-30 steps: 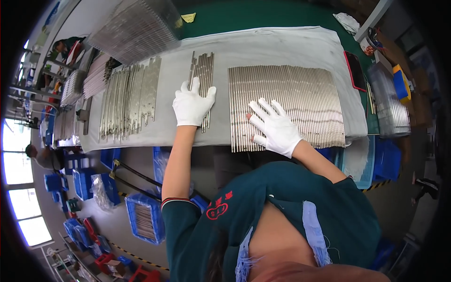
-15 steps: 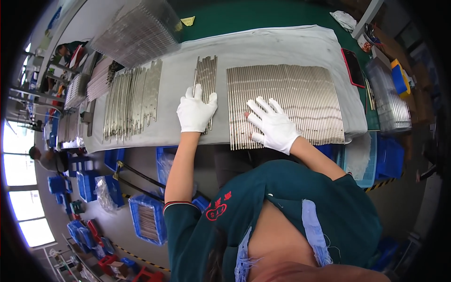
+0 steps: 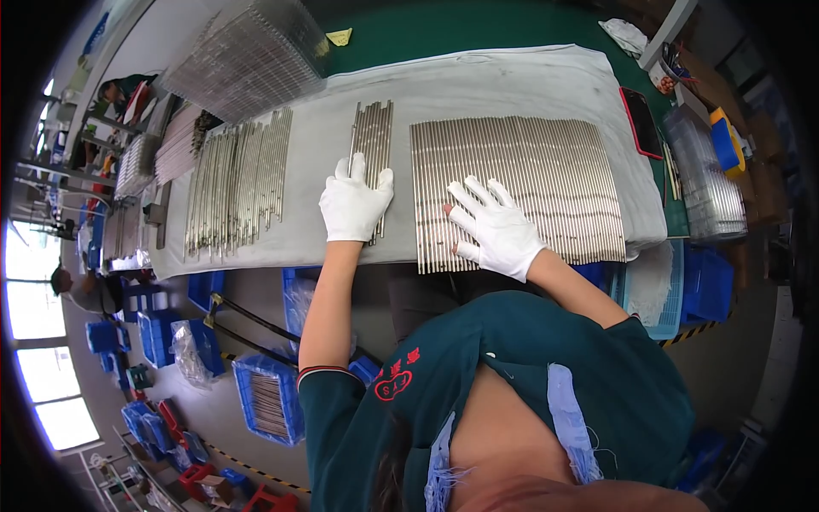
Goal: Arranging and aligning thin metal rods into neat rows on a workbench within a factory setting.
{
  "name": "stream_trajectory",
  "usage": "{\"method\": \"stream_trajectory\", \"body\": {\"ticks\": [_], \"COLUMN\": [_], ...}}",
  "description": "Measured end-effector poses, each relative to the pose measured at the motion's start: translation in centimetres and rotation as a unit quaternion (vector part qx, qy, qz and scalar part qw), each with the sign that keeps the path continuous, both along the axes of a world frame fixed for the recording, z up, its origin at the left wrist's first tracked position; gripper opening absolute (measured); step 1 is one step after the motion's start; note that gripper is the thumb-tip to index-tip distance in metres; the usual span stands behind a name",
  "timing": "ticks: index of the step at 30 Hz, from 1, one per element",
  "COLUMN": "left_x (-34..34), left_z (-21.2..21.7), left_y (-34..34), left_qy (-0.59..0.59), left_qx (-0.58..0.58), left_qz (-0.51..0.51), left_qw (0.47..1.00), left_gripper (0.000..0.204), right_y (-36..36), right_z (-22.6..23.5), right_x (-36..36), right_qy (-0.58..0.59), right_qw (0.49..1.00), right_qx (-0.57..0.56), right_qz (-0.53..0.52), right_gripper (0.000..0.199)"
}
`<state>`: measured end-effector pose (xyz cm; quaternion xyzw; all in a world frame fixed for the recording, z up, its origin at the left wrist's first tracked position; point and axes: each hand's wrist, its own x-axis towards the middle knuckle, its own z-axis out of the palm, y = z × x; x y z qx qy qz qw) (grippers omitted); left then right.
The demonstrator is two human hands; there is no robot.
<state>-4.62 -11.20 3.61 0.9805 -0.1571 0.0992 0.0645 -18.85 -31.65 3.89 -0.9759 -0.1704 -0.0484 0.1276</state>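
Thin silvery metal rods lie side by side on a white cloth (image 3: 324, 111). My left hand (image 3: 357, 205), in a white glove, rests over a narrow group of rods (image 3: 374, 128). Its thumb is at the group's right edge and its curled fingers are toward the left edge; the glove hides the rods beneath. To the right is a broad, even sheet of rods (image 3: 546, 171). My right hand (image 3: 499, 226), also gloved with some fingertips bare, lies spread on its lower left part. A third, uneven group of rods (image 3: 239, 183) lies at the left.
A tall stack of clear plastic trays (image 3: 247, 64) stands behind the left rods. A red-edged phone (image 3: 640, 124) lies at the cloth's right edge, beside more clear trays (image 3: 704, 179) and a yellow-and-blue tape roll (image 3: 727, 145). Blue crates (image 3: 269, 397) sit on the floor.
Very little differs. My left hand and the leftmost rod of the narrow group have shifted slightly left. My right hand stays in place on the broad sheet of rods.
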Motion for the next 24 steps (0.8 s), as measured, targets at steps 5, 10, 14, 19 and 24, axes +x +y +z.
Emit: {"method": "stream_trajectory", "body": {"ticks": [5, 10, 14, 19, 24], "left_x": [0.0, 0.5, 1.3, 1.5, 1.7], "left_z": [0.0, -0.5, -0.9, 0.0, 0.0], "left_y": [-0.1, 0.3, 1.2, 1.6, 1.8], "left_qy": [-0.001, 0.02, 0.033, 0.151, 0.157], "left_qx": [-0.002, 0.007, 0.029, 0.031, 0.029], "left_qz": [0.0, -0.013, -0.02, 0.005, 0.007], "left_qw": [1.0, 1.0, 0.999, 0.988, 0.987], "left_gripper": [0.063, 0.072, 0.082, 0.094, 0.097], "right_y": [0.0, 0.0, -0.1, -0.1, 0.0], "right_z": [0.1, 0.2, 0.2, 0.1, 0.3], "right_x": [0.0, 0.0, 0.0, 0.0, 0.0], "right_qy": [0.004, 0.007, -0.004, -0.001, 0.006], "right_qw": [1.0, 1.0, 1.0, 1.0, 1.0], "right_qx": [0.008, 0.001, -0.01, -0.008, -0.011], "right_qz": [0.002, 0.0, 0.0, -0.002, -0.001], "right_gripper": [0.054, 0.057, 0.059, 0.059, 0.059]}}
